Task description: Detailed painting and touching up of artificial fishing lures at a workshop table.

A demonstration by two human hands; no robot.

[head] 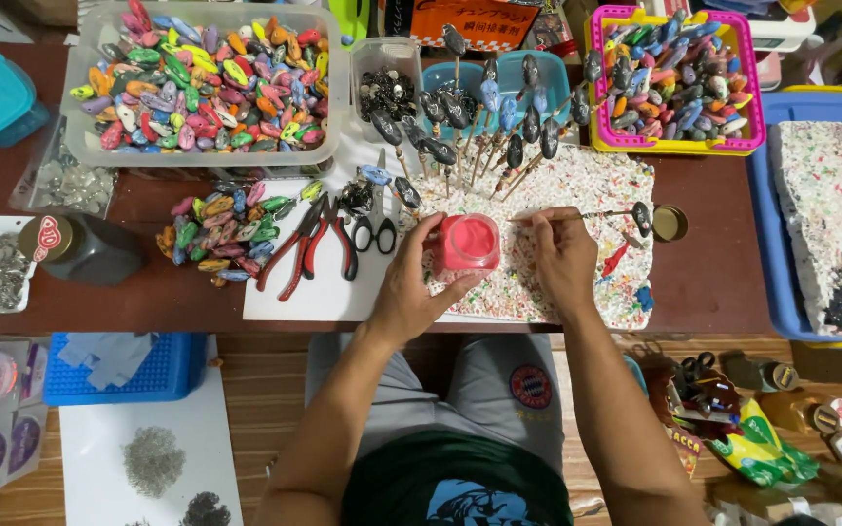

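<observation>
My left hand [411, 282] grips a small jar of red-pink paint [470, 241] that rests on a paint-speckled white foam board [577, 185]. My right hand [562, 255] pinches a thin wooden stick [587, 215] that lies level and points right, with a dark oval piece [642, 216] on its far end. Behind the jar, several more sticks topped with dark and blue oval pieces [484, 107] stand stuck in the foam.
A clear tub of coloured oval pieces [202, 78] sits at the back left, with a loose pile [221, 229] below it. Red-handled pliers [309, 244] and scissors [377, 219] lie left of the jar. A pink-and-yellow basket [674, 78] stands back right, a blue tray [825, 224] far right.
</observation>
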